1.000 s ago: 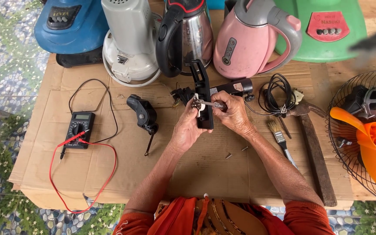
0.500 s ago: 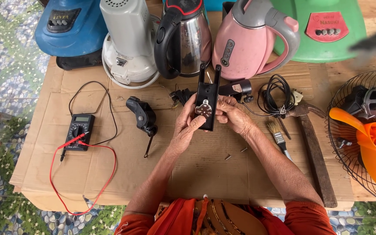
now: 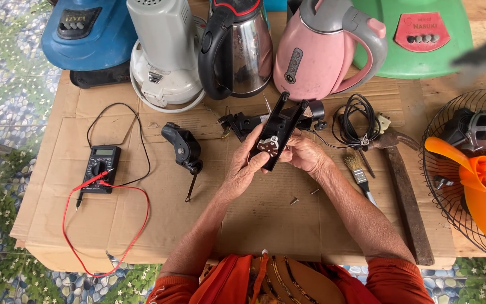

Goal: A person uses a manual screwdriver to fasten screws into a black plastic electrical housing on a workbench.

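Observation:
Both hands hold a long black plastic handle part above the cardboard-covered table. It tilts up and to the right and carries a small round metal switch piece in its middle. My left hand grips its lower end, thumb beside the metal piece. My right hand steadies it from the right side. More black plastic parts lie just behind the hands.
A steel kettle, pink kettle, white appliance, blue base and green base line the back. A multimeter with red and black leads lies left. A brush, hammer, and fan with orange blade are right.
The black handle part has turned from nearly upright to leaning right, and its metal switch piece now faces me. Both hands shifted slightly around it.

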